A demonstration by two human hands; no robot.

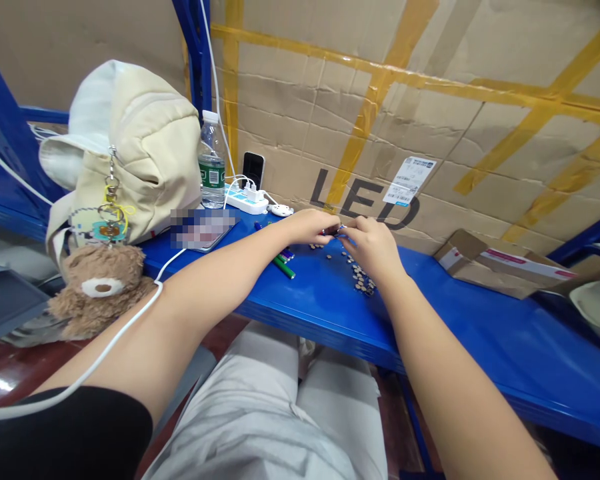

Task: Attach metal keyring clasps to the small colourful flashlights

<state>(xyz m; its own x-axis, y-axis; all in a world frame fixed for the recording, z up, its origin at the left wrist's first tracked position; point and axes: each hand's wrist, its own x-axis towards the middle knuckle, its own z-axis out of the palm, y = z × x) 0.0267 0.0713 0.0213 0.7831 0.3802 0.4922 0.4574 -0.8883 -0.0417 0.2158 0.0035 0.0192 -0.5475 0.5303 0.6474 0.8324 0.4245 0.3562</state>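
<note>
My left hand (314, 227) and my right hand (371, 243) meet over the blue shelf top, fingertips bent towards each other. Both are closed in a pinch around something small and dark with a hint of red and blue, mostly hidden by the fingers. Below my right hand lies a loose cluster of small round wooden-looking discs (363, 281). A few more are scattered under my left hand. A green marker pen (284, 267) lies beneath my left forearm, with several other pens partly covered by the arm.
At the left, a cream backpack (150, 147) with a teddy bear charm (105, 287) sits near a phone (205, 230). Behind stand a water bottle (212, 163) and a power strip (245, 199). A cardboard tray (500, 263) lies right. A white cable (130, 323) crosses my left arm.
</note>
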